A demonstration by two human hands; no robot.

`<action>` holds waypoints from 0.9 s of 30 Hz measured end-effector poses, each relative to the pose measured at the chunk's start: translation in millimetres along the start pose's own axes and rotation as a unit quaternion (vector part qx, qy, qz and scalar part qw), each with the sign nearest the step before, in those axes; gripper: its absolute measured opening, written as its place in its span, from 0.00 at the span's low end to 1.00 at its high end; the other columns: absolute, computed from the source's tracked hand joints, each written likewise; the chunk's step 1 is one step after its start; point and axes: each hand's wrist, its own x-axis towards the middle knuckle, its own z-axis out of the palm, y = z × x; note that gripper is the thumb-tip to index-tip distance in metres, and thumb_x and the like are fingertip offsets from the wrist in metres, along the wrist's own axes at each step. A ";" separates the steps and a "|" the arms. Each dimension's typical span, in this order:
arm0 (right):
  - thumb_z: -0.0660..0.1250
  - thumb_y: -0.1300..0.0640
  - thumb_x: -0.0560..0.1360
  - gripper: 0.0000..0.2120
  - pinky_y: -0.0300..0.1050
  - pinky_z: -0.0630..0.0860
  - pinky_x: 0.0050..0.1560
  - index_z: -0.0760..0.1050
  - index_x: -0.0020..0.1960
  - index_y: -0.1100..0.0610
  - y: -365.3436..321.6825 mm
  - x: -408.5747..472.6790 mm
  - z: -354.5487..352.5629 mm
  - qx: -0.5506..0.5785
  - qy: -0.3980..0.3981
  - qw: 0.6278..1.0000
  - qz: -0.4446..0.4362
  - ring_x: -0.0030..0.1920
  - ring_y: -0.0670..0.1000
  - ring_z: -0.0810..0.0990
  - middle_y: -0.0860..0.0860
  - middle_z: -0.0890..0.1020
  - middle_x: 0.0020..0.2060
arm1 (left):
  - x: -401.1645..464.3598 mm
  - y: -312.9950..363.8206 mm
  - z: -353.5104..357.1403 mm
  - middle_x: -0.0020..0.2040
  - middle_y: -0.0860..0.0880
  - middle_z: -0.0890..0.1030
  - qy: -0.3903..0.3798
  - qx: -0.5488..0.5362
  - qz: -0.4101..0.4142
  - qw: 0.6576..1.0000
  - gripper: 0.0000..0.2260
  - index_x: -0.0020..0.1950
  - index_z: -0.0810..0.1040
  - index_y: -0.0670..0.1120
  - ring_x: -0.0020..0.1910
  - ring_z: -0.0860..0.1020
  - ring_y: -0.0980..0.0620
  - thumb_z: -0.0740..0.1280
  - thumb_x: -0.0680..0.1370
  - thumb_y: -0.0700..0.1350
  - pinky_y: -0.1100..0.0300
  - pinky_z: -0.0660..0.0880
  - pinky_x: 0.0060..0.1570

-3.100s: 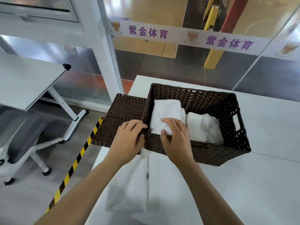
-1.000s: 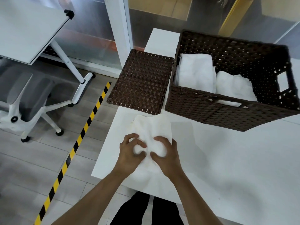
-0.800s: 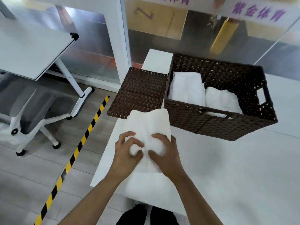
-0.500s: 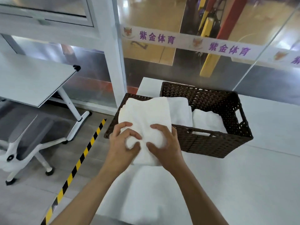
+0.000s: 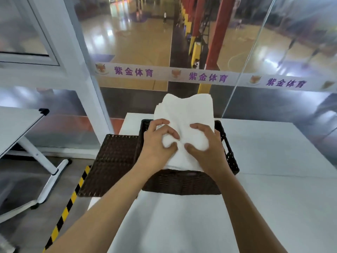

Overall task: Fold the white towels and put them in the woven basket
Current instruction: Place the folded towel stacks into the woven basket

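A folded white towel (image 5: 184, 114) is held up above the dark brown woven basket (image 5: 182, 183), which stands on the white table (image 5: 273, 179). My left hand (image 5: 156, 141) grips the towel's near left part, fingers curled into the cloth. My right hand (image 5: 206, 145) grips its near right part the same way. The towel's far end rises past the basket's far rim and hides the basket's inside. The towels lying in the basket cannot be seen.
The basket's woven lid (image 5: 111, 161) lies flat to its left, overhanging the table's left edge. More white cloth (image 5: 173, 221) lies on the table in front of the basket. A glass wall (image 5: 164, 52) stands behind. A desk (image 5: 16, 126) stands at left.
Both hands picked the folded towel up from the table in front of the basket and carried it forward and up over the basket. The camera tilted up.
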 end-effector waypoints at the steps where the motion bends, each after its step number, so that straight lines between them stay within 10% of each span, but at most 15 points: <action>1: 0.77 0.54 0.72 0.25 0.19 0.65 0.50 0.73 0.63 0.35 8.2 7.3 -10.8 -0.014 0.009 1.000 0.002 0.56 0.28 0.68 0.48 0.70 0.63 | 10.6 1.2 16.1 0.63 0.57 0.69 -0.011 -0.006 -0.001 1.000 0.16 0.42 0.80 0.60 0.66 0.71 0.53 0.75 0.68 0.38 0.53 0.64 0.71; 7: 0.77 0.52 0.72 0.26 0.38 0.70 0.52 0.73 0.65 0.37 68.6 47.0 -59.6 -0.065 0.018 0.995 0.072 0.58 0.49 0.74 0.48 0.69 0.63 | 52.6 -11.7 107.0 0.61 0.53 0.70 -0.055 -0.052 -0.020 0.997 0.12 0.44 0.83 0.51 0.68 0.69 0.60 0.75 0.68 0.36 0.54 0.68 0.68; 13: 0.77 0.55 0.72 0.26 0.28 0.68 0.46 0.73 0.64 0.36 128.1 84.8 -66.6 -0.092 -0.011 0.991 0.092 0.57 0.49 0.73 0.45 0.66 0.62 | 73.9 -49.6 164.9 0.63 0.53 0.69 -0.072 -0.055 -0.063 0.994 0.15 0.44 0.81 0.57 0.67 0.66 0.69 0.75 0.69 0.36 0.66 0.64 0.67; 18: 0.73 0.50 0.73 0.27 0.51 0.75 0.61 0.69 0.68 0.36 174.2 101.1 -27.5 -0.182 -0.094 0.973 0.106 0.63 0.54 0.70 0.49 0.65 0.64 | 67.0 -106.4 196.3 0.63 0.49 0.73 -0.111 0.000 -0.138 0.984 0.16 0.45 0.79 0.59 0.69 0.65 0.62 0.74 0.71 0.36 0.55 0.63 0.73; 27: 0.63 0.47 0.80 0.30 0.56 0.54 0.78 0.59 0.80 0.47 232.2 104.6 6.5 -0.414 -0.279 0.856 0.131 0.82 0.57 0.47 0.54 0.49 0.82 | 70.9 -131.7 225.8 0.82 0.44 0.52 -0.400 0.224 -0.170 0.872 0.31 0.81 0.56 0.49 0.80 0.53 0.46 0.65 0.81 0.43 0.50 0.53 0.78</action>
